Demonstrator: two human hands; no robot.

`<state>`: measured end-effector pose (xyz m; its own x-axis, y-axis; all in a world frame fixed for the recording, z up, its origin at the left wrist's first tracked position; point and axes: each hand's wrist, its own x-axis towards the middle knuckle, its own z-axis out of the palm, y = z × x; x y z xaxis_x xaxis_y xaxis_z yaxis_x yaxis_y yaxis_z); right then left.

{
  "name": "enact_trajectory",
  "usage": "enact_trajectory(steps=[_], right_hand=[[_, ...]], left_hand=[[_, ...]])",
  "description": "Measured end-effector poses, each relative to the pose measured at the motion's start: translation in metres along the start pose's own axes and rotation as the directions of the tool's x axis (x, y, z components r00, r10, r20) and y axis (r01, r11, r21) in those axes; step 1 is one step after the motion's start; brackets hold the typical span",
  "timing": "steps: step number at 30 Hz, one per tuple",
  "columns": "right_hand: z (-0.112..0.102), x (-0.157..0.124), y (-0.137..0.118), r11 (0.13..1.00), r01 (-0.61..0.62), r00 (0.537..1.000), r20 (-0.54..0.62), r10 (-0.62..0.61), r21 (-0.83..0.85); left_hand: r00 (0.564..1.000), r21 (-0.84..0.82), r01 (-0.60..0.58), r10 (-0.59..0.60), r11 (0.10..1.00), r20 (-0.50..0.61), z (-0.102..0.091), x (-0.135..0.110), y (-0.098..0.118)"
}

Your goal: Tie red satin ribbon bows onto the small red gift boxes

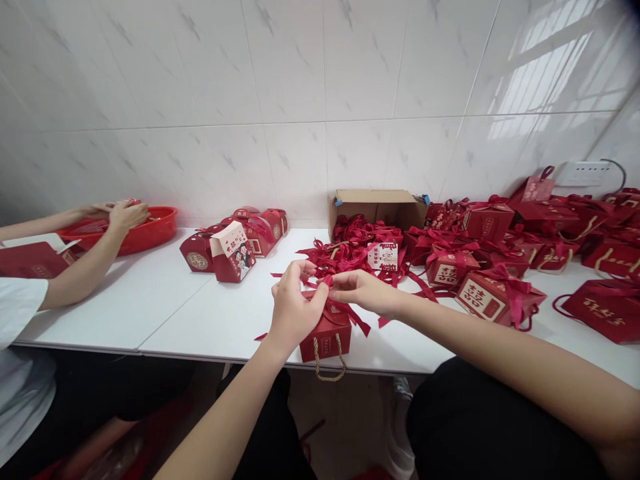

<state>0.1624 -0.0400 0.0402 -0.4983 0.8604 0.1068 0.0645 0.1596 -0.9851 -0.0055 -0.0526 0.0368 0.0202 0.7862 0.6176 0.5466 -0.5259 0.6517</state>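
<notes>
A small red gift box (326, 337) with a gold rope handle (330, 379) stands at the table's front edge, before me. Above its top my left hand (299, 303) pinches a red ribbon (327, 281) between thumb and fingers. My right hand (361, 291) comes in from the right, its fingertips closed on the same ribbon. Ribbon ends (361, 321) trail off to the right of the box. Just behind lies a heap of loose red ribbons (345, 253), with a printed card (383, 256) among them.
An open cardboard box (377, 197) stands against the tiled wall. Many red gift boxes (500, 293) crowd the right side; several more (233, 253) sit left of centre. At far left, a co-worker's hands (127, 217) are over a red basin (150, 233).
</notes>
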Motion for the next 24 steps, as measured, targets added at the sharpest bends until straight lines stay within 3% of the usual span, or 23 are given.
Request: enact_trajectory(steps=[4, 6, 10, 12, 14, 16, 17, 21, 24], right_hand=[[0.015, 0.006, 0.006, 0.998, 0.019, 0.997, -0.07, -0.014, 0.068], [0.019, 0.007, 0.008, 0.995, 0.009, 0.991, -0.13, 0.004, 0.097], [0.025, 0.008, 0.011, 0.989, 0.055, 0.991, -0.125, -0.038, 0.135], [0.029, 0.01, 0.013, 0.985, 0.097, 0.991, -0.107, -0.082, 0.143], [0.034, 0.011, 0.013, 0.988, 0.115, 0.987, -0.123, -0.102, 0.105], [0.038, 0.013, 0.014, 0.995, 0.095, 0.98, -0.179, -0.092, 0.007], [0.04, 0.014, 0.014, 0.996, 0.071, 0.972, -0.22, -0.08, -0.05], [0.042, 0.018, 0.014, 0.969, -0.016, 0.941, -0.332, -0.069, -0.246], [0.04, 0.017, 0.014, 0.902, 0.045, 0.951, -0.259, -0.171, -0.43]], left_hand=[[0.988, -0.184, 0.105, -0.082, 0.977, 0.128, -0.011, -0.001, -0.006], [0.981, -0.24, 0.171, -0.141, 0.956, 0.136, -0.017, -0.002, -0.018], [0.956, -0.146, 0.285, -0.271, 0.947, 0.112, -0.018, -0.008, -0.052], [0.913, -0.12, 0.359, -0.322, 0.926, 0.25, -0.017, -0.012, -0.064], [0.831, -0.125, 0.446, -0.358, 0.886, 0.426, -0.017, -0.014, -0.068], [0.768, -0.117, 0.505, -0.384, 0.855, 0.512, -0.022, -0.013, -0.064], [0.766, -0.119, 0.512, -0.389, 0.851, 0.512, -0.025, -0.012, -0.059], [0.83, -0.233, 0.448, -0.305, 0.863, 0.467, -0.043, -0.001, -0.033], [0.851, -0.323, 0.386, -0.198, 0.864, 0.487, -0.045, 0.014, -0.008]])
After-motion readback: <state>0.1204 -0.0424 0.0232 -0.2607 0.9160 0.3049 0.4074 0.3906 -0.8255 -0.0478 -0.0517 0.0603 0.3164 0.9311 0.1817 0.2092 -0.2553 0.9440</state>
